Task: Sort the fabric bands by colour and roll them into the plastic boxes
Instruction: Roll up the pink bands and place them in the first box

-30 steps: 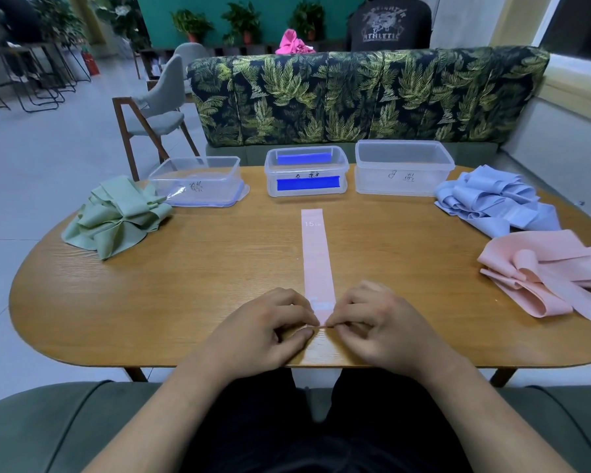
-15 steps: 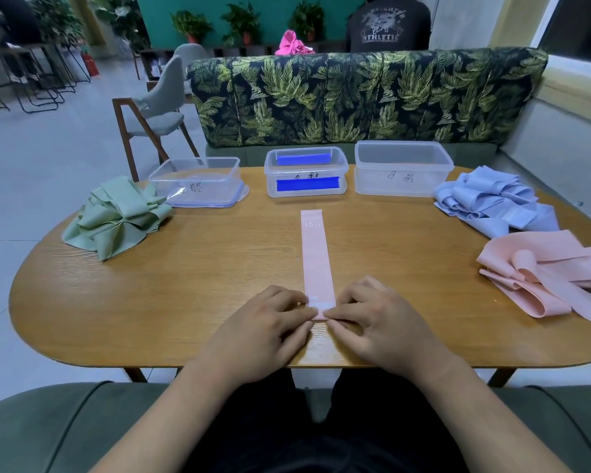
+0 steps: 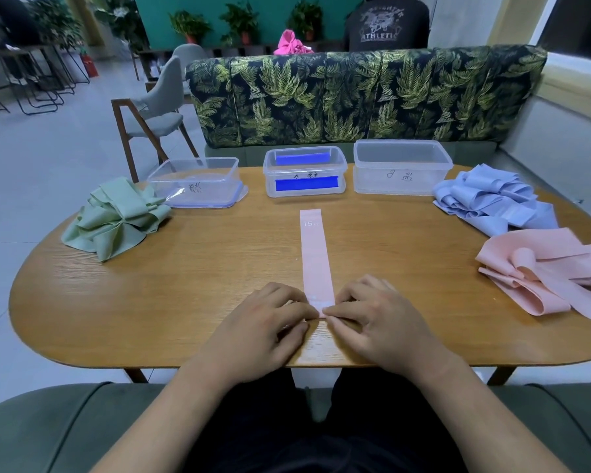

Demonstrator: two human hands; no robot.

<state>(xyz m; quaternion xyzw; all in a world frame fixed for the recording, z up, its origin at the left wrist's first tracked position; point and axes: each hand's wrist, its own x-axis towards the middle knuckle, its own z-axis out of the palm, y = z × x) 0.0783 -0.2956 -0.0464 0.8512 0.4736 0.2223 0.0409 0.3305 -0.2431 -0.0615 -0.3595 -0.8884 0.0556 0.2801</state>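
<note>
A pink fabric band [image 3: 315, 254] lies flat and straight down the middle of the wooden table [image 3: 185, 302], marked "15" at its far end. My left hand [image 3: 263, 327] and my right hand [image 3: 377, 322] pinch its near end between fingertips, where a small fold or roll has started. Three clear plastic boxes stand at the far edge: the left box [image 3: 198, 180], the middle box [image 3: 304, 172] with blue labels, and the right box [image 3: 401, 167]. Heaps of bands lie around: green bands [image 3: 113, 218] at the left, blue bands [image 3: 492, 199] and pink bands [image 3: 546, 271] at the right.
A sofa with a leaf pattern [image 3: 355, 97] runs behind the table, and a person in a dark top [image 3: 386, 25] sits beyond it. A grey chair [image 3: 157, 110] stands at the back left. The table's near edge is just below my hands.
My hands have shifted slightly away from me along the band, and its near end has been turned over into a small fold. Nothing else has moved.
</note>
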